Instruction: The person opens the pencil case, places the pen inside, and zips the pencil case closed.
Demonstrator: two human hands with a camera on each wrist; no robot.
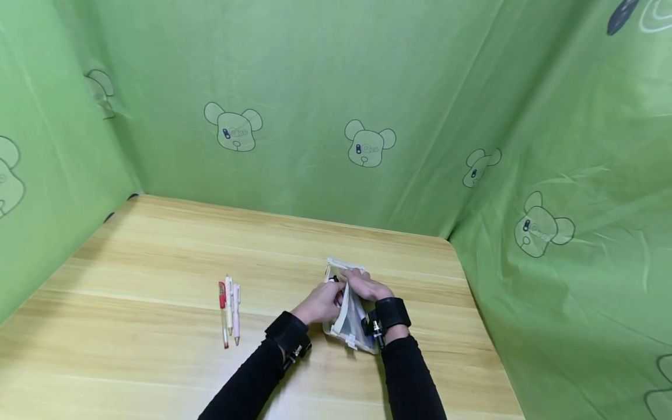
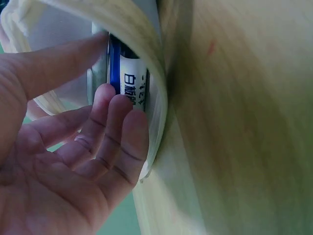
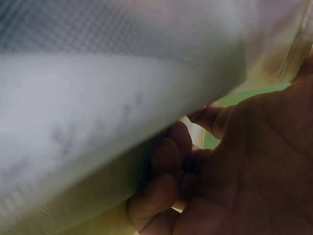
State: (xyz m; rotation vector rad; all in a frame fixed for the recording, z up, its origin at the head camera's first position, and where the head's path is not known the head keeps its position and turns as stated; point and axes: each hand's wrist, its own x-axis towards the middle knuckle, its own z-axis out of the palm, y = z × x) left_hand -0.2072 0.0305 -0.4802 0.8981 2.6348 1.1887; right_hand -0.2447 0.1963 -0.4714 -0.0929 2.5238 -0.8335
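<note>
A translucent mesh pencil case (image 1: pixel 353 326) with a pale zipper edge lies on the table, its mouth spread wide. My left hand (image 1: pixel 321 302) reaches into that mouth. In the left wrist view, its thumb and curled fingers hold a whiteboard marker (image 2: pixel 131 81) with a white label and blue stripe; the marker's ends are hidden. My right hand (image 1: pixel 370 287) grips the case's far right side. Seen from the right wrist, the right fingers (image 3: pixel 166 156) curl against the blurred case wall (image 3: pixel 98 107).
Left of the case, a red-capped pen (image 1: pixel 223 297), a cream pen (image 1: pixel 228 303) and a pale lilac pen (image 1: pixel 236 315) lie side by side on the wooden table (image 1: pixel 157 361). Green curtains (image 1: pixel 304 70) with bear faces hang behind the table and at both sides.
</note>
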